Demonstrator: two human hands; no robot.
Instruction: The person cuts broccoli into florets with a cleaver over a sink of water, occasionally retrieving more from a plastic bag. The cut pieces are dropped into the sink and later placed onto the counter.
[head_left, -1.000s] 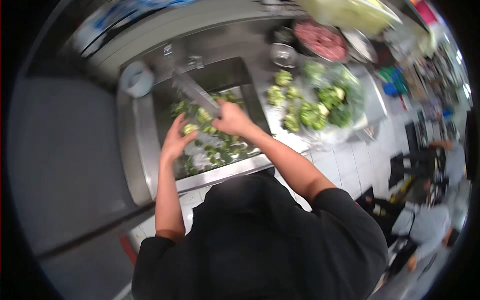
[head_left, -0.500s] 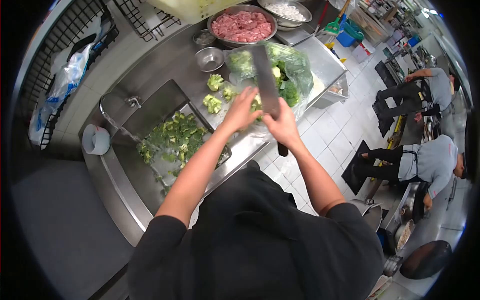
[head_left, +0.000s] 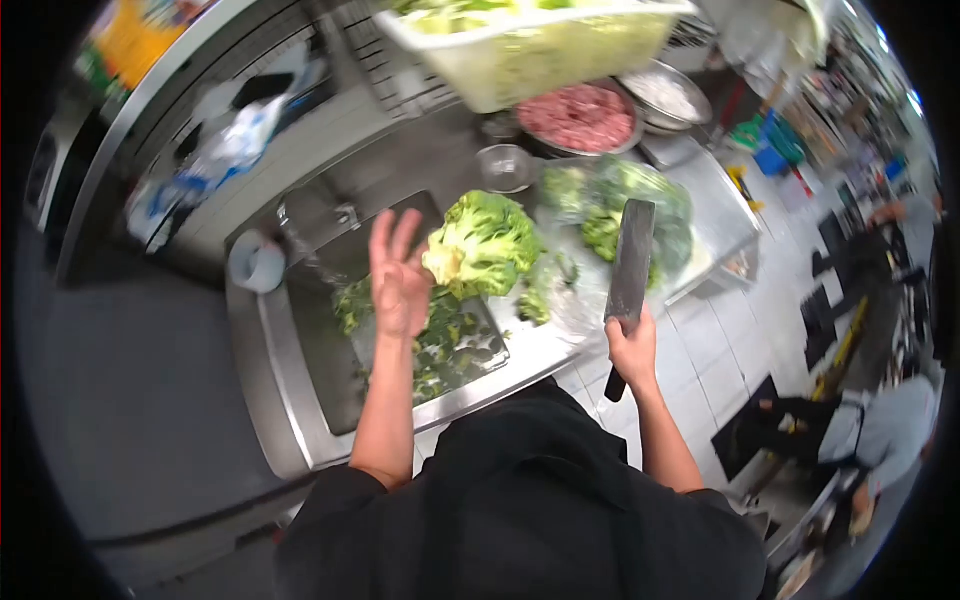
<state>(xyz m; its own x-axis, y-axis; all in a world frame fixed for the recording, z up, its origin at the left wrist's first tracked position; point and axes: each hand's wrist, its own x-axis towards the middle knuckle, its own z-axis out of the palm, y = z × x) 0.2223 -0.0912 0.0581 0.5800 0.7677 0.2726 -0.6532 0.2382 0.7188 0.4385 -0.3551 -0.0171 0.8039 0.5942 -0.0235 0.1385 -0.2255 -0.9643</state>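
My left hand (head_left: 402, 285) is over the sink's edge, two fingers stretched up and the others at the stem end of a large head of broccoli (head_left: 485, 245). The broccoli looks raised above the counter; the exact grip is partly hidden. My right hand (head_left: 633, 352) grips the dark handle of a cleaver (head_left: 630, 265), its broad blade pointing away from me. Behind the blade lies a clear plastic bag (head_left: 675, 215) with more broccoli. A smaller broccoli piece (head_left: 535, 303) rests on the steel counter. Cut broccoli (head_left: 450, 345) lies in the sink (head_left: 335, 395).
A bowl of raw meat (head_left: 580, 118), a bowl of white pieces (head_left: 665, 95) and a small metal bowl (head_left: 505, 168) stand behind. Above them is a pale tub of greens (head_left: 540, 60). A white container (head_left: 257, 262) stands left of the sink. Co-workers (head_left: 870, 430) are at the right.
My hands have moved apart. The left has gone left, with the large broccoli head now beside it; the right has drawn the cleaver to the right. The view has shifted.
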